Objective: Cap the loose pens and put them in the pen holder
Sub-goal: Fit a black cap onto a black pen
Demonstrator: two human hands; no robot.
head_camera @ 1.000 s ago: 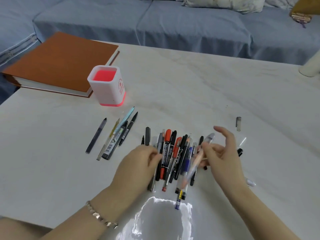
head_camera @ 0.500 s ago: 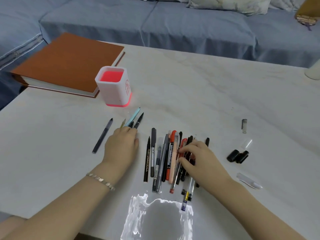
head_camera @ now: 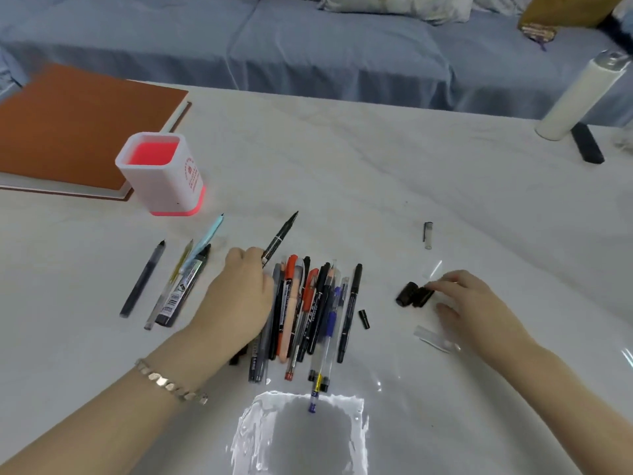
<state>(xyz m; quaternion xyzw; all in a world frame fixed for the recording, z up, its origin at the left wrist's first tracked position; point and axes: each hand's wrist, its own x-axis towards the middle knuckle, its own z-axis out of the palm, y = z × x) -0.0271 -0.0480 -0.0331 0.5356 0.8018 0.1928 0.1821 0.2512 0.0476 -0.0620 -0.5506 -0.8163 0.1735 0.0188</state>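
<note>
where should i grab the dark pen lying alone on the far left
Pinch the dark pen at mid-barrel, coming down from above with thumb and finger on its long sides. It lies flat on the table, apart from the neighbouring pens, so both sides are free. The left hand is nearer but holds a black pen.

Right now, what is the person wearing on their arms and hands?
Both forearms are bare, with no sleeves in view and no gloves. The left hand has a metallic bracelet of small angular, faceted links at the wrist. The right hand shows nothing at the wrist, and no rings are visible on either hand.
</note>
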